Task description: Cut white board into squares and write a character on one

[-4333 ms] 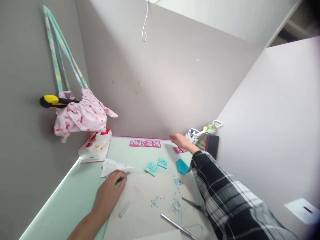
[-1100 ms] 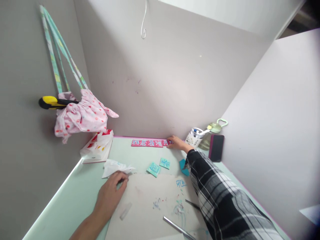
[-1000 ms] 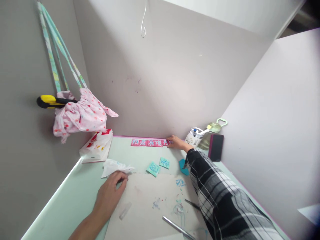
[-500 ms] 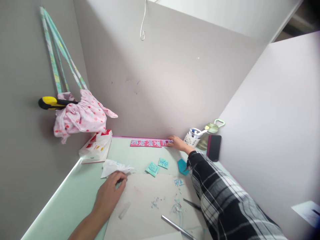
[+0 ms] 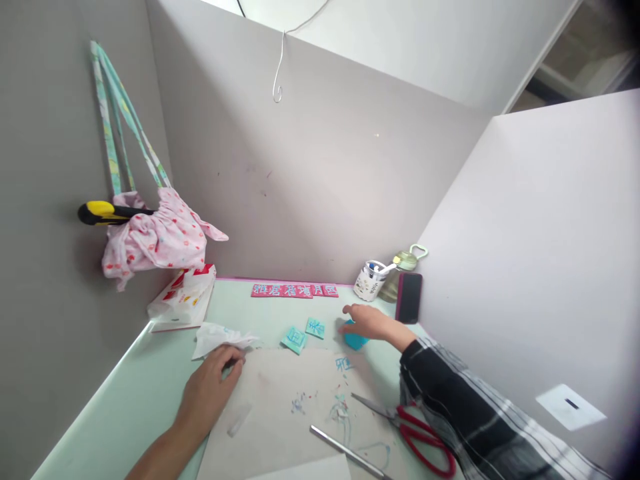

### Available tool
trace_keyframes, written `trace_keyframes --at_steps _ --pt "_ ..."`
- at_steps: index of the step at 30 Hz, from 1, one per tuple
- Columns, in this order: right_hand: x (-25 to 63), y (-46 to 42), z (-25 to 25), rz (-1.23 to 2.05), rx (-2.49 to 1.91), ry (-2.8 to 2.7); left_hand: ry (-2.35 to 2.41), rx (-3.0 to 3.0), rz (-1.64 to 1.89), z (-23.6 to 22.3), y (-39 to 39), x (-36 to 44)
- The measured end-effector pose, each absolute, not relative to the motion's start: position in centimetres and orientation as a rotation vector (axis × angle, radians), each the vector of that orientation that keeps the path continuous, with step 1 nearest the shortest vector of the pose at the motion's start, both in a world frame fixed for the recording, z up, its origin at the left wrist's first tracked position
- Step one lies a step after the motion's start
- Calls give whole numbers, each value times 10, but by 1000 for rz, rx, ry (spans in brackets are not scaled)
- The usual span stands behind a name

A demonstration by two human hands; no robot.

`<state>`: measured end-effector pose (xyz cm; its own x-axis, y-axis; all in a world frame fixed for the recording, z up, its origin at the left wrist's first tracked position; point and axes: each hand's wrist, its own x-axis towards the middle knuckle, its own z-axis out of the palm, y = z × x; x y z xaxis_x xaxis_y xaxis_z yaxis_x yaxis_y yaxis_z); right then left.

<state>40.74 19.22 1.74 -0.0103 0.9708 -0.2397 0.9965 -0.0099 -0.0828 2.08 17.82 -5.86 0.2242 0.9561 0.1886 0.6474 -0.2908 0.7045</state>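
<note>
My right hand (image 5: 370,322) hovers low over a blue many-sided piece (image 5: 355,339), its fingers apart and partly covering it; whether they touch I cannot tell. My left hand (image 5: 213,383) rests loosely bent at the left edge of a beige board (image 5: 270,400), against a crumpled white tissue (image 5: 215,339). Two light green square tiles with blue characters, one nearer (image 5: 295,339) and one farther (image 5: 315,327), lie between the hands. At the back of the desk, a row of pink tiles (image 5: 295,291) bears pale characters.
Red-handled scissors (image 5: 425,437) and a metal rod-like tool (image 5: 345,451) lie at the front right. A pen cup (image 5: 369,283), a green bottle (image 5: 390,287) and a phone (image 5: 409,298) stand back right. A white paper bag (image 5: 185,300) sits left, below a hanging pink pouch (image 5: 160,233).
My right hand has left the right end of the pink tile row and come back toward me over the blue piece. My left hand stays in place. The view has shifted slightly, uncovering the scissors' handles.
</note>
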Motion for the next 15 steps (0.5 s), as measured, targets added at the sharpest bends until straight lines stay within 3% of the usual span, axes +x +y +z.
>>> trace_keyframes --at_steps 15 --pt "412 154 14 -511 2169 2222 1461 2001 801 -59 179 20"
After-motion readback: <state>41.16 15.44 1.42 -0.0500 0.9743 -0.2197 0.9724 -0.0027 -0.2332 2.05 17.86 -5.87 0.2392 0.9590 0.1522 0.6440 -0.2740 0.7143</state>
